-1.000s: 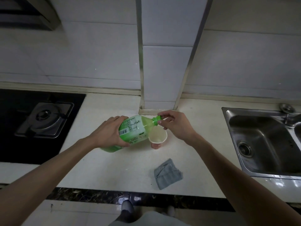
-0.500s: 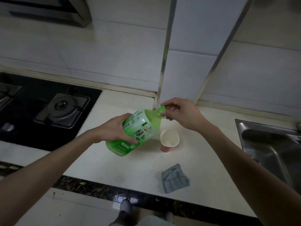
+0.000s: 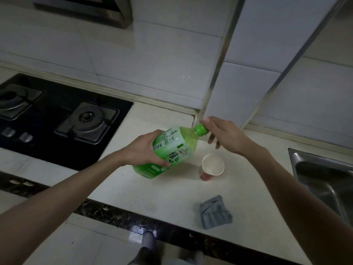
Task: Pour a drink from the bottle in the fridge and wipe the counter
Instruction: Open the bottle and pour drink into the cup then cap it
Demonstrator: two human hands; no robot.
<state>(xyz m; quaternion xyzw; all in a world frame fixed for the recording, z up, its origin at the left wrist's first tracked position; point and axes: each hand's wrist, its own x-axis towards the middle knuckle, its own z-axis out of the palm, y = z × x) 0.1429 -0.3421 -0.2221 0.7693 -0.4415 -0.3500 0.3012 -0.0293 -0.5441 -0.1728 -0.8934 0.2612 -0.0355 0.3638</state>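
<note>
Left of the paper cup (image 3: 212,166) on the worktop (image 3: 133,190), the left grip (image 3: 145,150) wraps round the tilted green bottle (image 3: 172,153). Beyond the cup, the right grip (image 3: 225,134) meets the bottle's cap (image 3: 201,129), thumb against it; I cannot tell whether it pinches. A grey cloth (image 3: 215,212) lies nearer than the cup.

A green bottle (image 3: 172,152) is held tilted just left of the paper cup (image 3: 212,166) by the left hand (image 3: 145,150); its cap (image 3: 201,129) is touched by the right hand (image 3: 227,134), grip unclear. A grey cloth (image 3: 214,212) is laid on the cup's near side.
</note>
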